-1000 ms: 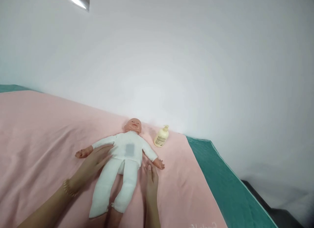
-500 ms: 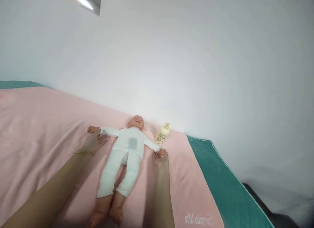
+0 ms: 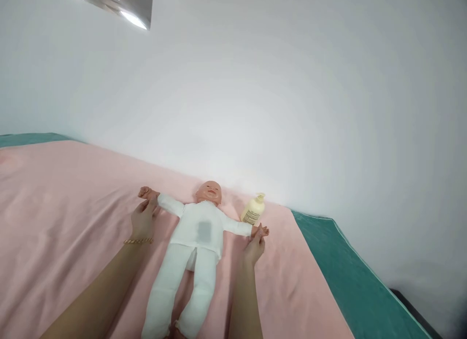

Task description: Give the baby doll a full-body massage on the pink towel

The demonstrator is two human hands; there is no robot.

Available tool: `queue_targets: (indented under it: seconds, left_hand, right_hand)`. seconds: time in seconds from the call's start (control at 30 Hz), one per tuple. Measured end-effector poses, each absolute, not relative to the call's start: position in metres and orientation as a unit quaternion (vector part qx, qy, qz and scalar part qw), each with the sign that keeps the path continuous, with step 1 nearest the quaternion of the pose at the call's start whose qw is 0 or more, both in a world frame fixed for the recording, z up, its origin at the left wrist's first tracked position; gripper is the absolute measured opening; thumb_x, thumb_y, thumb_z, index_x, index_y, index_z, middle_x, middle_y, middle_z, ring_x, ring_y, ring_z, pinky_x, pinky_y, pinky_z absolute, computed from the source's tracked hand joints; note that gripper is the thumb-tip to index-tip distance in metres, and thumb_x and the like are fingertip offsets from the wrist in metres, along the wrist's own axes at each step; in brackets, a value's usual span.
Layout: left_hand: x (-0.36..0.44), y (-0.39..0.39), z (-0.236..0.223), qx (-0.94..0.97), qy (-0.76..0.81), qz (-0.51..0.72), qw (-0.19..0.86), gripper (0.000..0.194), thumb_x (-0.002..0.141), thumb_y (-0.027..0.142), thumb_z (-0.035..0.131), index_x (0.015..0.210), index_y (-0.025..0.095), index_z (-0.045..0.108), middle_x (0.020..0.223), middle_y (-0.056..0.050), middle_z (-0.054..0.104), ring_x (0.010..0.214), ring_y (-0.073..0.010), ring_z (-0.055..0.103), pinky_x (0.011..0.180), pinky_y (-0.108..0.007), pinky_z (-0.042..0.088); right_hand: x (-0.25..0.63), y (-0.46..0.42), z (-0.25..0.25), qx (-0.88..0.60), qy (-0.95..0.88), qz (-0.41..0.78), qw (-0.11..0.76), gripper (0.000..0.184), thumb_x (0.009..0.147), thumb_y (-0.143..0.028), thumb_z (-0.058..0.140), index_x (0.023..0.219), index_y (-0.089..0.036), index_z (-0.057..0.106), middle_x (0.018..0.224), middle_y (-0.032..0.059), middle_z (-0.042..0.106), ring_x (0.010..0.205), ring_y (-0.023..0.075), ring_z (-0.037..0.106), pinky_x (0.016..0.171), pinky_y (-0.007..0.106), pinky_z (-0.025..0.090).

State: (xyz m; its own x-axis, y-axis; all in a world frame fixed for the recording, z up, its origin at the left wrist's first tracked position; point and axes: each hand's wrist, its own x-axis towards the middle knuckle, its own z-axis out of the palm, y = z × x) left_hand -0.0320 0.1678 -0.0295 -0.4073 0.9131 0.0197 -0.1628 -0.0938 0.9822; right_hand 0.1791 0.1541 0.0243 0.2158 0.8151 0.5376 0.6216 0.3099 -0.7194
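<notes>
A baby doll (image 3: 197, 241) in a white suit lies on its back on a pink towel (image 3: 65, 207), arms spread out to both sides. My left hand (image 3: 143, 217), with a gold bracelet at the wrist, has its fingers closed round the doll's wrist on the left. My right hand (image 3: 254, 245) pinches the doll's other small hand on the right. A cream pump bottle (image 3: 253, 210) lies on the towel just beyond my right hand, near the doll's head.
The towel covers a teal mattress (image 3: 343, 276) whose edge runs down to the right. A plain white wall stands right behind the doll's head. A ceiling light (image 3: 120, 8) shows at the top left.
My hands slid outward from the doll's body along its arms to its wrists and lifted the arms wider. The view shifted slightly, so the doll sits further right.
</notes>
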Motion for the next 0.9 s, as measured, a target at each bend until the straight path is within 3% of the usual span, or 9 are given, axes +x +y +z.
queue_targets:
  seconds: [0.13,0.27,0.5,0.9]
  left_hand:
    - [-0.024,0.161,-0.021,0.372,0.505,0.666,0.404,0.046,0.073,0.047,0.072,0.104,0.014,0.067,0.109,-0.011,0.07,0.105,-0.0288,0.064,0.085,-0.036,0.053]
    - [-0.013,0.144,-0.011,0.579,0.423,0.591,0.368,0.04,0.071,0.042,0.075,0.103,0.019,0.069,0.114,-0.008,0.07,0.113,-0.0285,0.061,0.099,-0.041,0.048]
    - [-0.009,0.142,-0.019,0.835,0.316,0.425,0.151,0.02,0.085,0.033,0.06,0.098,0.023,0.072,0.108,-0.004,0.074,0.112,-0.0239,0.062,0.102,-0.042,0.043]
    - [-0.007,0.142,-0.019,0.889,0.294,0.335,0.105,0.021,0.086,0.027,0.063,0.104,0.026,0.073,0.115,-0.004,0.072,0.123,-0.0252,0.054,0.105,-0.044,0.04]
  right_hand:
    - [0.213,0.119,0.007,-0.569,-0.522,0.094,0.629,0.032,0.094,-0.042,0.056,0.119,-0.022,0.059,0.123,0.0084,0.059,0.104,0.0209,0.061,0.088,0.041,0.054]
    - [0.234,0.087,-0.007,-0.547,-0.511,0.098,0.656,0.041,0.092,-0.046,0.054,0.119,-0.017,0.061,0.116,0.0121,0.065,0.11,0.0266,0.061,0.092,0.044,0.05]
    - [0.222,0.078,-0.017,-0.457,-0.698,0.107,0.541,0.027,0.08,-0.029,0.068,0.107,-0.025,0.071,0.106,0.0078,0.069,0.104,0.0235,0.06,0.095,0.042,0.048]
    - [0.22,0.074,-0.002,-0.462,-0.755,0.154,0.439,0.03,0.078,-0.021,0.066,0.104,-0.033,0.074,0.102,0.0033,0.071,0.101,0.0228,0.061,0.096,0.042,0.044]
